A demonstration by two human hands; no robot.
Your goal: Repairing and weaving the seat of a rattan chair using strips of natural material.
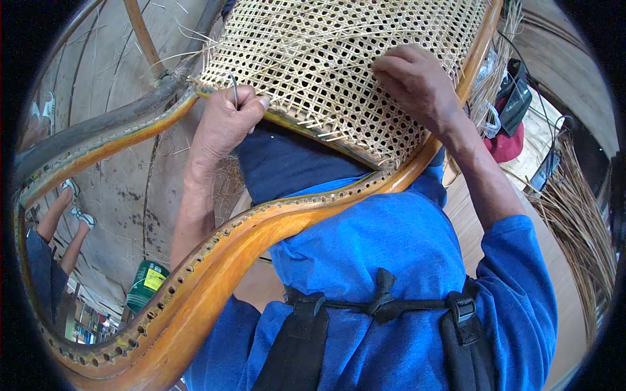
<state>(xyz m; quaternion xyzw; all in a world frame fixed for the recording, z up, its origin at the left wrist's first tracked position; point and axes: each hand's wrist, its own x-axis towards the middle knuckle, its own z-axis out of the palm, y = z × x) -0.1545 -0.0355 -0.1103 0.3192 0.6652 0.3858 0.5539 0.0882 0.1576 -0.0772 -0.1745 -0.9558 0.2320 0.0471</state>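
Observation:
A curved wooden chair frame (215,260) with a row of small holes along its rim lies across my lap. Its woven cane panel (326,58) fills the upper middle of the view. My left hand (225,120) is closed around a thin metal tool (233,88) at the panel's left edge, by the frame. My right hand (414,81) rests palm down on the weave at the right, fingers bent and pressing the cane strands. Loose strand ends stick out near the panel's lower edge (326,130).
A bundle of loose cane strips (577,215) lies on the floor at the right. A red and black object (512,124) sits beyond the frame's right side. Another person's legs in sandals (62,221) show at the left, and a green container (147,283) stands below.

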